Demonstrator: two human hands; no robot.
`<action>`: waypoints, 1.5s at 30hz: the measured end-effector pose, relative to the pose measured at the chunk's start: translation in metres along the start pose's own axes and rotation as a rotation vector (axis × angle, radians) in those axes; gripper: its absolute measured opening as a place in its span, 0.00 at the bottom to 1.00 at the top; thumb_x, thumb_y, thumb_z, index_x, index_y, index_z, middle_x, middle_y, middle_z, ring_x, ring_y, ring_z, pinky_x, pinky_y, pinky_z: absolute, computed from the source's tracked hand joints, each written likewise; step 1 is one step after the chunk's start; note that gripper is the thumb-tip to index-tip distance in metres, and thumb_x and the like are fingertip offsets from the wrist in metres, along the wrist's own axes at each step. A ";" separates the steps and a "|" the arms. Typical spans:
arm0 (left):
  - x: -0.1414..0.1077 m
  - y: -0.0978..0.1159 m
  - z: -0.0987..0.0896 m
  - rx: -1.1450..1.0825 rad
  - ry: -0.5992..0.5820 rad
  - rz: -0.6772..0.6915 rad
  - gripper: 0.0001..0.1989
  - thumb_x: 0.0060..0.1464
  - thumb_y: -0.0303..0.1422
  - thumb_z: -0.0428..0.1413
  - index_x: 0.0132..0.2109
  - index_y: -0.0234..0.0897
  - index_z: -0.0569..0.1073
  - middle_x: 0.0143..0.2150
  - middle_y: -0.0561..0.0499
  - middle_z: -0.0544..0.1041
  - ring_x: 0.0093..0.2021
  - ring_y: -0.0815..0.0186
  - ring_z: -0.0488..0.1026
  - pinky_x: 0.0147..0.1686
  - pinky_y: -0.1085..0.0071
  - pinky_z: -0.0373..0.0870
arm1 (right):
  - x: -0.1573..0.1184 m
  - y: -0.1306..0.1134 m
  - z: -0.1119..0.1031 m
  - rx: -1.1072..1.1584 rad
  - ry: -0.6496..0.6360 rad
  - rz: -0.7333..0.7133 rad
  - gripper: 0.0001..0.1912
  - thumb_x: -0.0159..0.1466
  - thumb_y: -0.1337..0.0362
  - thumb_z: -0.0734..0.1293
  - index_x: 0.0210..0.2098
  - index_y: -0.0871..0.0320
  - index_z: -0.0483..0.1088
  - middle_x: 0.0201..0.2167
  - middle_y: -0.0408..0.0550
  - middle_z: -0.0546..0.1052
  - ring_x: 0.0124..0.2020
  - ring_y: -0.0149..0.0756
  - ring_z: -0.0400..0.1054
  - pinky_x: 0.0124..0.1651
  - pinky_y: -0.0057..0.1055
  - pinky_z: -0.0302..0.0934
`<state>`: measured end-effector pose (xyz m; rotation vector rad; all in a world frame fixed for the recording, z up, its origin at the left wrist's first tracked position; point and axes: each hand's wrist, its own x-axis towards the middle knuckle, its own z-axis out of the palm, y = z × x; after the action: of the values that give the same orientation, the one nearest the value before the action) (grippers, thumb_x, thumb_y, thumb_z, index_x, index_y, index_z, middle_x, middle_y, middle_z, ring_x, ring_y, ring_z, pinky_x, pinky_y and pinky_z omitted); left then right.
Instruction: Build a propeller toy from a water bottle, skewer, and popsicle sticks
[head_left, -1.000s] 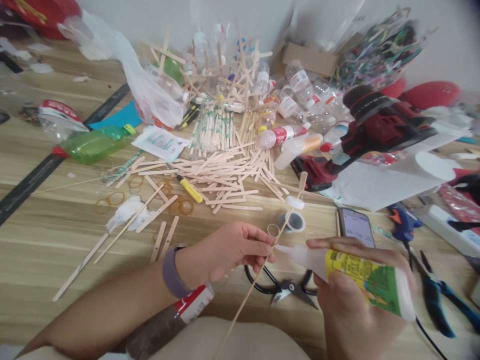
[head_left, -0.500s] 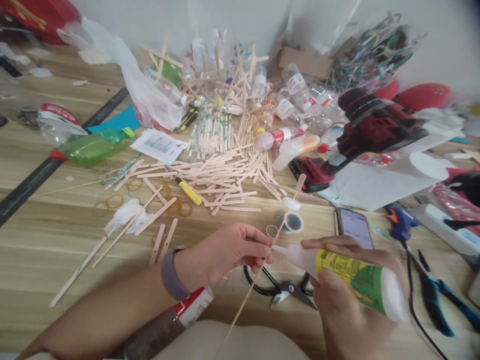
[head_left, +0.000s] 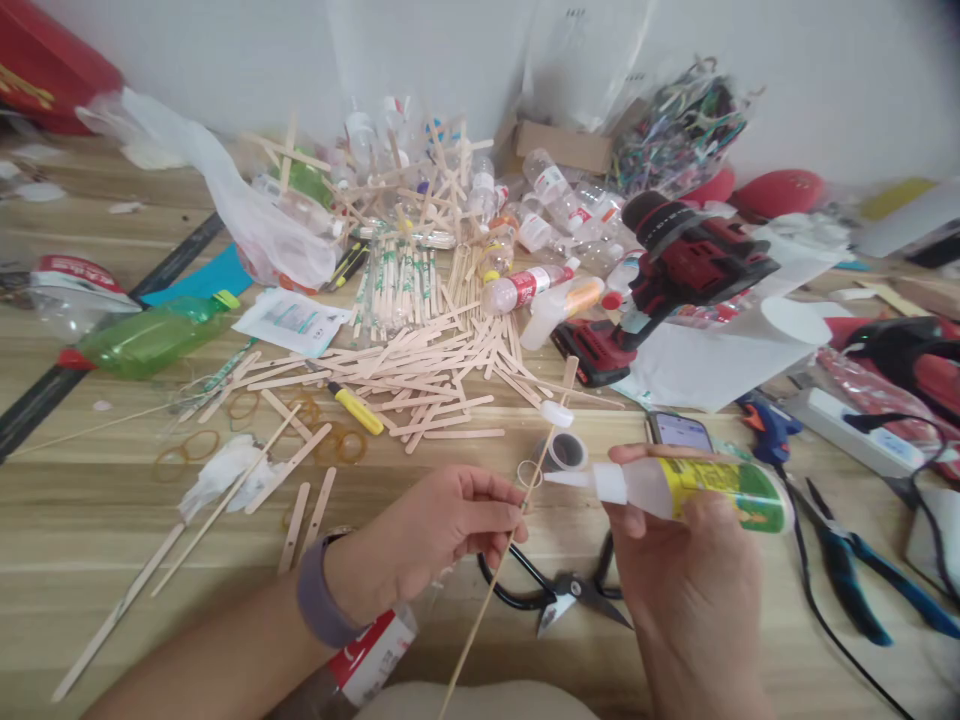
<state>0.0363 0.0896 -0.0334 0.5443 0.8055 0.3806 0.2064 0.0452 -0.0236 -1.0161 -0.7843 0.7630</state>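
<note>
My left hand [head_left: 457, 525] pinches a thin wooden skewer [head_left: 486, 610] that slants up and away from me. Near its far end sits a white bottle cap [head_left: 556, 414], and a flat craft stick [head_left: 571, 373] shows just beyond the cap. In my right hand [head_left: 686, 570] is a glue bottle [head_left: 705, 487] with a yellow and green label, held almost level. Its narrow white nozzle points left, the tip close to the skewer just above my left fingertips; whether they touch I cannot tell. Black-handled scissors [head_left: 574, 588] lie open on the table between my hands.
Behind my hands spreads a pile of craft sticks [head_left: 420, 370], with plastic bottles [head_left: 529, 287] further back. A red cordless drill [head_left: 675, 270] stands at the right, near a phone [head_left: 681, 432], a glue gun [head_left: 769, 425] and pliers [head_left: 847, 560]. A roll of tape [head_left: 566, 452] sits behind the skewer.
The glue bottle has tipped from slanting to nearly level, and its nozzle has moved slightly up along the skewer, off my left fingertips. The whole view has shifted a little.
</note>
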 end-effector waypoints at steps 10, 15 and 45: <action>0.000 0.001 0.001 0.016 -0.027 -0.010 0.17 0.36 0.33 0.70 0.33 0.31 0.75 0.24 0.54 0.74 0.20 0.77 0.65 0.24 0.77 0.62 | -0.008 -0.001 -0.009 0.035 -0.062 0.028 0.10 0.60 0.59 0.71 0.40 0.54 0.73 0.33 0.46 0.79 0.20 0.28 0.63 0.21 0.25 0.60; -0.001 0.002 0.002 -0.012 -0.026 -0.018 0.18 0.35 0.34 0.71 0.33 0.31 0.75 0.24 0.55 0.74 0.21 0.77 0.65 0.24 0.78 0.61 | -0.016 -0.001 -0.014 -0.066 -0.044 0.013 0.11 0.60 0.59 0.71 0.41 0.53 0.71 0.35 0.48 0.78 0.32 0.36 0.72 0.26 0.27 0.64; 0.001 0.000 0.000 0.045 -0.018 -0.022 0.20 0.36 0.35 0.69 0.36 0.31 0.73 0.25 0.54 0.73 0.23 0.74 0.65 0.26 0.75 0.60 | -0.022 -0.002 -0.016 -0.259 -0.270 -0.178 0.10 0.63 0.63 0.68 0.44 0.53 0.68 0.37 0.48 0.75 0.41 0.40 0.71 0.42 0.35 0.66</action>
<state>0.0367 0.0897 -0.0337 0.5793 0.8038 0.3379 0.2087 0.0192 -0.0311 -1.0683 -1.2146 0.6624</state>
